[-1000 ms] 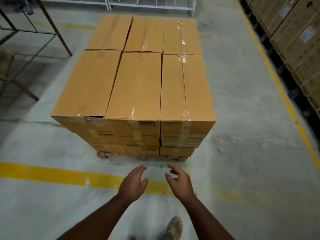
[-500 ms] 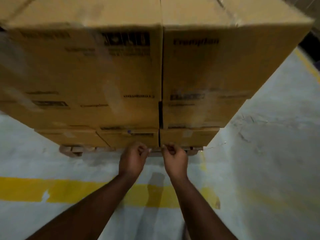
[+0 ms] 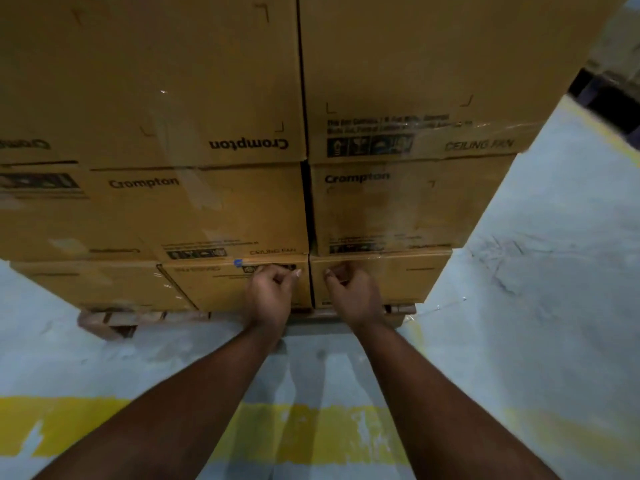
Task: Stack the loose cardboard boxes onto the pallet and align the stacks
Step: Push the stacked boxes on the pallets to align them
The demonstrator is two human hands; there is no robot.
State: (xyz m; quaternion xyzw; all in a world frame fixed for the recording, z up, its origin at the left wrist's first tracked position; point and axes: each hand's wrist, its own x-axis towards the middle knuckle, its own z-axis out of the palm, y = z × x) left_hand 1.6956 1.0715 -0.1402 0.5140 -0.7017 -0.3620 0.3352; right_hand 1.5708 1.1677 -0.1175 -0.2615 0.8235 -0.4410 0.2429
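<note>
A stack of brown cardboard boxes (image 3: 180, 84) printed "Crompton" fills the upper view, three layers showing on a low wooden pallet (image 3: 114, 320). Clear film shines across the right-hand boxes. My left hand (image 3: 272, 289) is against the face of the bottom middle box (image 3: 211, 289), fingers curled, thumb meeting fingertips. My right hand (image 3: 351, 289) lies the same way on the bottom right box (image 3: 412, 278), just across the vertical gap between the two boxes. I cannot see anything inside either hand. The tops of the boxes are out of view.
Grey concrete floor (image 3: 536, 306) opens to the right of the stack. A worn yellow line (image 3: 329, 434) crosses the floor beneath my forearms. Dark racking (image 3: 613, 95) shows at the upper right edge.
I have bent down close to the stack. My hands went from open in the air to curled at the pallet's edge, then rose onto the bottom boxes' faces.
</note>
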